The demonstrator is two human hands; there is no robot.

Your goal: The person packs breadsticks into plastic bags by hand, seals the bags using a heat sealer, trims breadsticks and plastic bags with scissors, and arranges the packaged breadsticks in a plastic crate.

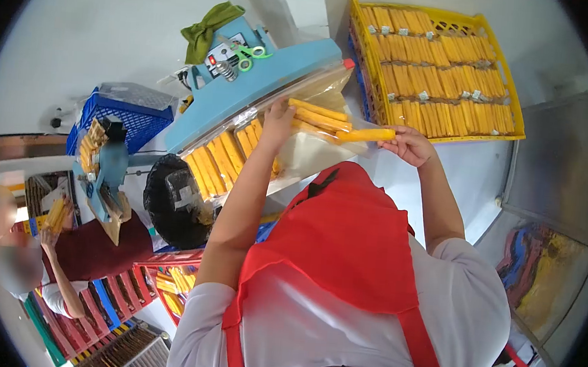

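Observation:
My right hand (409, 147) is closed, its fingers pinching the end of a yellow stick (365, 135) that lies partly in a clear plastic bag (358, 147). More yellow sticks (319, 116) show through the film of that bag. At the bag's other end, my left hand (278, 122) has its fingers bent against the plastic, close to the edge of a long blue bag sealer (260, 79). Bagged yellow sticks (217, 161) lie in a row left of and beneath my left forearm, on the pale worktop (302, 158) in front of the sealer.
A yellow crate (519, 128) packed with bagged sticks stands at the upper right. Green-handled scissors (252, 56) and a green cloth (209, 31) rest on the sealer. A black-lined bin (163, 205) and a blue basket (118, 120) are at left, beyond them a co-worker holding sticks (56, 214).

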